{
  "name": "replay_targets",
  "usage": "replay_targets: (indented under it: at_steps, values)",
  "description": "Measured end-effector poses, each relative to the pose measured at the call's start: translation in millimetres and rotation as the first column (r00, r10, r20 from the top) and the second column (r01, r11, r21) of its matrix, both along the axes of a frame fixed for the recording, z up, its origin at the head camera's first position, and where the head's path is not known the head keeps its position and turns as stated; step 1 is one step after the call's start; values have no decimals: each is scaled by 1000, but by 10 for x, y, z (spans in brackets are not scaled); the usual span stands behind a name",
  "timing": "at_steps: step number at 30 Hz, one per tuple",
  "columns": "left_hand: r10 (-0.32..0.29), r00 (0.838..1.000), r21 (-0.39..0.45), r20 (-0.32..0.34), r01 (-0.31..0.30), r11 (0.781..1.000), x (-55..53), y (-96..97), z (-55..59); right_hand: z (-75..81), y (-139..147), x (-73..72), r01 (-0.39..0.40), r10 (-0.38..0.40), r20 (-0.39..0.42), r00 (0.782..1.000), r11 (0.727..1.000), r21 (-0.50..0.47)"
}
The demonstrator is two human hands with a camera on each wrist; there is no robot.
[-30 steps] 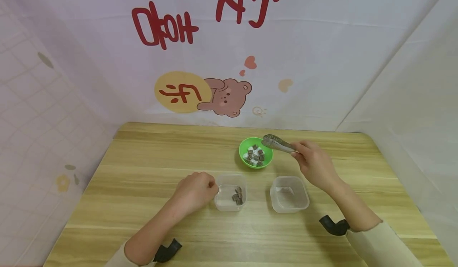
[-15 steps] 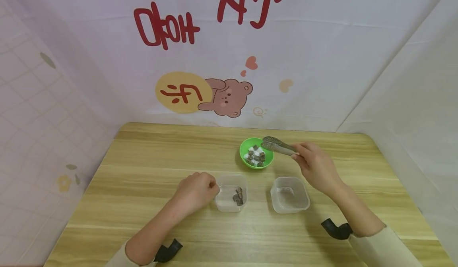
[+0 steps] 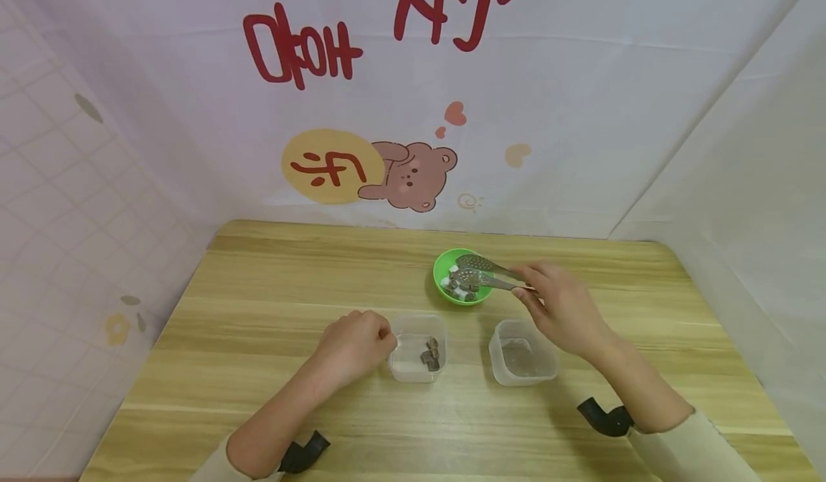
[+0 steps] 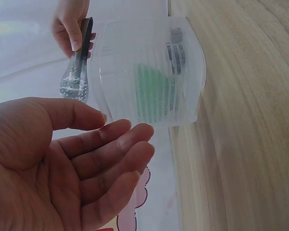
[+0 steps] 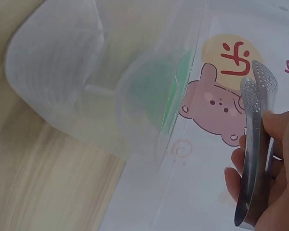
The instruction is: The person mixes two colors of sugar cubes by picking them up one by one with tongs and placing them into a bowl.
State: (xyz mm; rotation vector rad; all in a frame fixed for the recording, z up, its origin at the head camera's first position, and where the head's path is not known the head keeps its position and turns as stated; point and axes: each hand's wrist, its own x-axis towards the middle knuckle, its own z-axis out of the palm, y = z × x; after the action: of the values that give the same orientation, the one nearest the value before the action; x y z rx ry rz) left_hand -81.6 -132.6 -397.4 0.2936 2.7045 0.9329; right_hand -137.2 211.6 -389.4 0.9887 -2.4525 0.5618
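Observation:
My right hand [image 3: 563,310] grips a pair of metal tongs [image 5: 255,163] with perforated heads. In the head view the heads sit over a green bowl [image 3: 442,290], slightly apart. White and brown cubes [image 3: 461,294] fill the bowl, partly hidden by the tongs; whether the heads touch any cube I cannot tell. My left hand [image 3: 353,349] lies beside a clear plastic container [image 3: 416,376] with several brown cubes [image 3: 431,356] in it. In the left wrist view its fingers [image 4: 116,151] are loosely bent and hold nothing. They are near the container's rim; contact is unclear.
A second clear container [image 3: 524,379] stands to the right, below my right hand. All of this is on a wooden table [image 3: 310,267]. Behind it hangs a white printed cloth [image 3: 555,95], and more cloth [image 3: 761,181] flanks the right side.
The tongs have moved left and down over the green bowl, and their heads have spread apart. My right hand moved with them. The left hand has stayed in place.

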Motion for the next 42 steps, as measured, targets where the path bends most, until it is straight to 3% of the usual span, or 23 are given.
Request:
replay_targets:
  at_steps: [8, 19, 29, 42]
  values:
    - [-2, 1000, 4, -10, 2, 1000, 3, -4, 0, 62, -107, 49, -6, 6, 11, 1000, 999, 36]
    - [-5, 1000, -7, -12, 5, 1000, -6, 7, 6, 205, -362, 100, -145, 161, -63, 985, 969, 202]
    - [-4, 1000, -3, -26, 4, 1000, -3, 4, 1, 270, -614, 122, -242, 285, -52, 957, 885, 397]
    - [-9, 999, -5, -32, 9, 1000, -10, -4, -11, 343, -964, 162, -251, 288, 33, 957, 765, 593]
